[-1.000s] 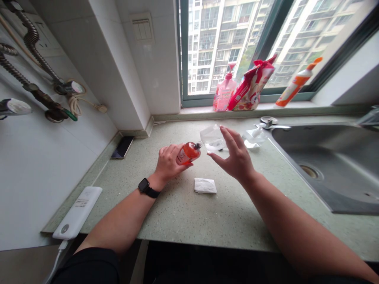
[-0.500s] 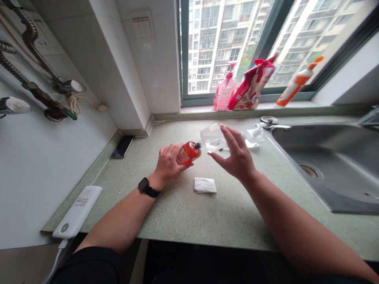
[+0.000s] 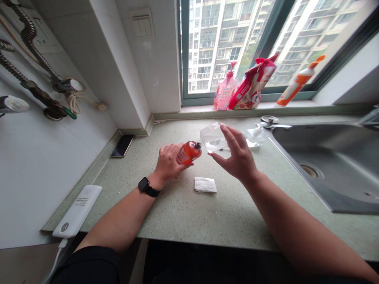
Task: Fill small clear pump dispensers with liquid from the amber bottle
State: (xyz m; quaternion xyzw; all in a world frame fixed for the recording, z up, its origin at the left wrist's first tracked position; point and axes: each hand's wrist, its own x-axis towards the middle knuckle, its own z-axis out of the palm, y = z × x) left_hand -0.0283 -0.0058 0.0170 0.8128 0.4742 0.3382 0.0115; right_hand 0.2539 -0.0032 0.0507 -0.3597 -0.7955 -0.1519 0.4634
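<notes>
My left hand [image 3: 170,161] is wrapped round a bottle of orange-red liquid [image 3: 188,153], which is tilted to the right with its dark threaded neck uncapped. Between the fingers and thumb of my right hand [image 3: 238,154] is a clear plastic bottle [image 3: 212,137], also tilted. The two necks meet or nearly meet; I cannot tell whether they touch. Below them a folded white tissue [image 3: 205,184] lies on the counter. Behind my right hand, a clear pump head [image 3: 259,132] rests on something white, partly hidden.
The steel sink [image 3: 325,157] with its tap is on the right. On the windowsill stand a pink pump bottle [image 3: 225,92], a red bag [image 3: 251,86] and an orange-white bottle [image 3: 297,86]. A phone [image 3: 122,146] and a white power bank [image 3: 78,211] with a cable lie at left.
</notes>
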